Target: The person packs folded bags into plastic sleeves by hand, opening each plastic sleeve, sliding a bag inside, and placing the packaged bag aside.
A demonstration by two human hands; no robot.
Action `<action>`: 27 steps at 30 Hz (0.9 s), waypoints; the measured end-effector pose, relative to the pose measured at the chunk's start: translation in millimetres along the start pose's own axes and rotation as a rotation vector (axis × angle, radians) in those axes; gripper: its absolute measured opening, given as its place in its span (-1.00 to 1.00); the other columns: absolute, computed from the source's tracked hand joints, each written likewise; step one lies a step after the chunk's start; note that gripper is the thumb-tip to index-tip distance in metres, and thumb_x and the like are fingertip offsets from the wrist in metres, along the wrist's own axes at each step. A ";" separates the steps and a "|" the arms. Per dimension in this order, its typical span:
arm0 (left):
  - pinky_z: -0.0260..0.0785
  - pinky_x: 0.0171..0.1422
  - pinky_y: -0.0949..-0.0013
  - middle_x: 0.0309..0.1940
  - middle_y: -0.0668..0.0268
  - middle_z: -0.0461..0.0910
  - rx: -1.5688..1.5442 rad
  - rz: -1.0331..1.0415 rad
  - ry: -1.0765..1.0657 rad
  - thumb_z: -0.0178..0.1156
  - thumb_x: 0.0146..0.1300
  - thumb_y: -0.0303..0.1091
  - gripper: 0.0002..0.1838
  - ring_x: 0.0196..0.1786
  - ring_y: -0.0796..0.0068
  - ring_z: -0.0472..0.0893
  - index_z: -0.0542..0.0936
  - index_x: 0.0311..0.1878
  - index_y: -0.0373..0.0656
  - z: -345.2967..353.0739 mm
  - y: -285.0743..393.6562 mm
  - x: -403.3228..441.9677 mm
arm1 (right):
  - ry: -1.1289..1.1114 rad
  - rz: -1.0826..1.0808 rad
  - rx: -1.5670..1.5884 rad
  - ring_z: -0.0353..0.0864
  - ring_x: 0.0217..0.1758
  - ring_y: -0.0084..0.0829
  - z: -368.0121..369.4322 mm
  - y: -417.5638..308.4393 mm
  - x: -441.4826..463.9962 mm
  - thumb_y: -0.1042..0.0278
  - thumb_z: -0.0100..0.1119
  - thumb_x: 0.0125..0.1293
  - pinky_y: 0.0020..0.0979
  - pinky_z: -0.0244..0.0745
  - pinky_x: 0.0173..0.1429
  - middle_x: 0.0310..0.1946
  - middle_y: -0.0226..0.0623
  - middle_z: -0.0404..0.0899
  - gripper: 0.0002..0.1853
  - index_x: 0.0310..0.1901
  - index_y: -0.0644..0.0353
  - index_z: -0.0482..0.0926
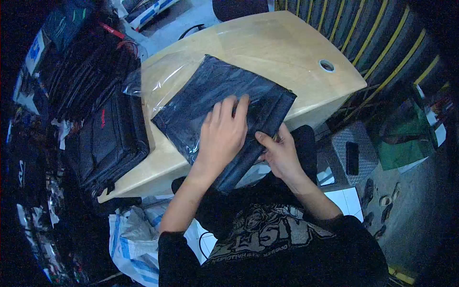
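While the plastic-wrapped black package [189, 105] is pinched at its 4 o'clock edge by the right grip [284, 157], the left grip [224, 135] is laid on top, unclenched. Tabletop [277, 43] is overhung at 6 o'clock; slide-off could be caused by a loosened pinch. Space blocked: black bag [112, 131] at 9, loose film [165, 74] at 10 o'clock.

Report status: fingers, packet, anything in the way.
Left fingers on dark packet, right fingers gripping near-right edge. Packet angled across near edge of table. Loose clear plastic off its far-left side; nothing blocking.
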State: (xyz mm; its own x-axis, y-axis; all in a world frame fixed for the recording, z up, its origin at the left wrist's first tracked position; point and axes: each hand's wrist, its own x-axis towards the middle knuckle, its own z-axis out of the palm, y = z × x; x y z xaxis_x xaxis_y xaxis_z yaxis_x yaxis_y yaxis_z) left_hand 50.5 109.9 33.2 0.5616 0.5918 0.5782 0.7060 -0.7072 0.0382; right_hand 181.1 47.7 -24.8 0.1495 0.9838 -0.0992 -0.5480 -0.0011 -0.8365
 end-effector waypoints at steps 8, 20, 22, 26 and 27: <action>0.49 -0.30 0.13 -0.33 0.13 0.51 -0.087 0.079 0.011 0.15 0.13 -0.50 -0.88 -0.35 0.08 0.61 0.57 -0.24 -0.20 21.9 8.0 84.9 | -0.007 -0.030 -0.309 0.57 -0.27 -0.56 -7.4 1.4 -2.7 0.44 0.11 0.30 -0.45 0.53 -0.43 -0.20 -0.27 0.59 -0.56 0.20 0.19 0.33; 0.44 -0.18 0.19 -0.39 0.04 0.54 -0.279 0.200 -0.027 0.20 0.06 -0.53 -0.88 -0.29 0.03 0.58 0.59 -0.30 -0.31 -18.6 -12.0 110.5 | -0.085 -0.520 -1.524 0.59 -0.53 0.09 3.4 -43.4 16.5 0.41 0.13 0.09 0.01 0.54 -0.37 -0.65 0.11 0.52 -0.19 0.40 0.20 0.04; 0.44 -0.20 0.14 -0.35 0.08 0.53 -0.165 0.223 -0.039 0.18 0.10 -0.48 -0.88 -0.29 0.01 0.58 0.58 -0.28 -0.28 -24.8 -10.6 111.3 | -0.090 -0.575 -1.601 0.59 -0.55 0.07 5.9 -46.6 21.5 0.40 0.14 0.09 -0.02 0.54 -0.39 -0.66 0.07 0.52 -0.17 0.41 0.19 0.01; 0.54 -0.30 0.21 -0.38 0.09 0.49 0.124 0.276 0.020 0.13 -0.04 -0.55 -0.91 -0.34 0.10 0.65 0.48 -0.40 -0.30 -37.4 2.4 100.6 | 0.000 -0.621 -1.374 0.59 -0.56 -0.01 11.3 -48.9 17.3 0.37 0.16 0.13 -0.06 0.53 -0.44 -0.63 -0.03 0.55 -0.35 0.29 0.18 0.22; 0.54 -0.30 0.22 -0.38 0.09 0.50 0.135 0.285 0.039 0.13 -0.04 -0.55 -0.91 -0.35 0.10 0.65 0.48 -0.41 -0.30 -39.5 2.0 100.0 | 0.037 -0.709 -1.257 0.59 -0.57 -0.01 9.1 -40.2 20.2 0.35 0.15 0.16 -0.07 0.52 -0.44 -0.61 -0.06 0.55 -0.46 0.21 0.16 0.30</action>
State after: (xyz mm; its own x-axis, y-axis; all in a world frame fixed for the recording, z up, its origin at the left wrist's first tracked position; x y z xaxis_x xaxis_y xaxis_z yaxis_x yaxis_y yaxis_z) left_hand 91.0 152.5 123.2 0.7300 0.3599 0.5809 0.5746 -0.7834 -0.2367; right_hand 198.7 69.2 11.8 0.1094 0.8389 0.5331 0.7202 0.3028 -0.6242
